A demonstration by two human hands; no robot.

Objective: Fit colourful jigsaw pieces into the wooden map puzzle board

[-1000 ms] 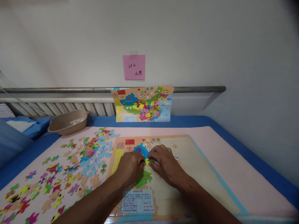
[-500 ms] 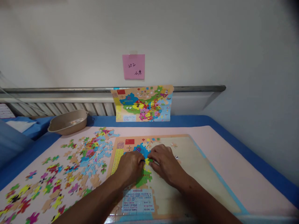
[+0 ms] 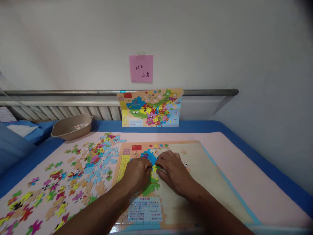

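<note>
Left hand [image 3: 137, 172] and right hand [image 3: 171, 167], fingers curled, pinching or not I cannot tell, flank the yellow patch [image 3: 154, 169] at ten o'clock on the puzzle board [image 3: 205, 192], seemingly a fitting step calling for aligned edges.

One left hand [image 3: 139, 171] and one right hand [image 3: 172, 168] are working over one board [image 3: 202, 189]. Dozens of loose pieces [image 3: 89, 168] are lying left of the left hand. Beyond both hands, one map [image 3: 150, 109], one note [image 3: 141, 68], one rail [image 3: 210, 92] and one basin [image 3: 75, 133] are showing.
</note>
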